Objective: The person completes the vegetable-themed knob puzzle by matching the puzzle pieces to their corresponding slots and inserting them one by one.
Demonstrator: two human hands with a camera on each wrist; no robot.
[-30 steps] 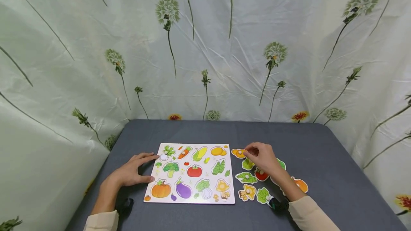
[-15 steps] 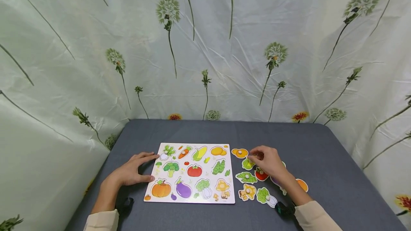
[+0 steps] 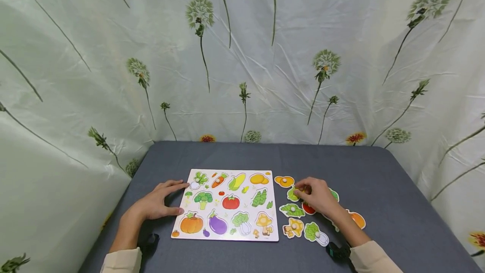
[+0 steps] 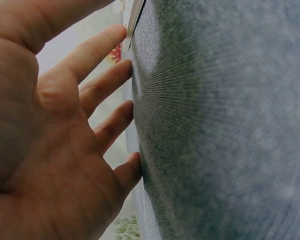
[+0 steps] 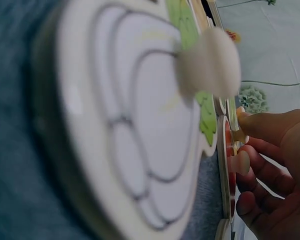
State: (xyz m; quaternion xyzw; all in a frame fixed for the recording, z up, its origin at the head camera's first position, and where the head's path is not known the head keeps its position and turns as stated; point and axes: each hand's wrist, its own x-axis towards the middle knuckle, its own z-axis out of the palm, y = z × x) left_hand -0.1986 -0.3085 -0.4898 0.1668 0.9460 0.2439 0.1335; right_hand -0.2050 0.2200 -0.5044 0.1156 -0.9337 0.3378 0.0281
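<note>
My left hand [image 3: 157, 200] rests at the left edge of a white puzzle board [image 3: 223, 239], thumb and fingers spread and fairly straight; the left wrist view shows a fingertip against the board's edge. My right hand [image 3: 316, 195] is over the loose pieces right of the board. Its thumb and fingertips pinch the knob of a green-and-yellow corn piece [image 3: 291, 194], partly hidden by the fingers. Beside it, under the hand, lies a tomato piece [image 3: 308, 209], its red face and knob close to the curled fingers in the right wrist view.
Around the right hand lie potato [image 3: 284, 181], green-leaf [image 3: 292, 210], mushroom [image 3: 293, 227], bok choy [image 3: 316, 234] and pumpkin [image 3: 358, 219] pieces. The board has a knobbed carrot [image 3: 218, 180]. A flowered curtain [image 3: 280, 96] stands behind the grey table [image 3: 227, 260].
My right hand has moved from beside the potato piece down and slightly right to the corn piece, and its fingers have closed on the knob. The left hand has stayed at the board.
</note>
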